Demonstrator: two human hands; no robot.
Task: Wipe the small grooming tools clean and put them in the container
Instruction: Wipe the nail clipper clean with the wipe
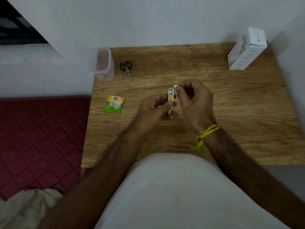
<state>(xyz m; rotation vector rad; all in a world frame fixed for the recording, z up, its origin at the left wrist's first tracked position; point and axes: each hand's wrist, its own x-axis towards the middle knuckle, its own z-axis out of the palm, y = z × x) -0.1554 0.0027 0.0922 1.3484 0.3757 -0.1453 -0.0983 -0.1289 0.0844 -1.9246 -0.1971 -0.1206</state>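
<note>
My left hand (155, 109) grips a yellow and silver nail clipper (171, 96) upright above the middle of the wooden table (231, 104). My right hand (194, 100) pinches a small white wipe (176, 86) against the clipper's top end. A clear plastic container (103, 64) stands at the table's far left corner. Beside it lie small black-handled scissors (126, 67), one thin metal tool (121, 77) to their left and another (133, 66) to their right.
A green and orange sachet (114, 104) lies on the table left of my hands. A white carton (245, 49) stands at the far right corner. A dark red quilted mat (41, 138) lies left of the table. The wall runs behind.
</note>
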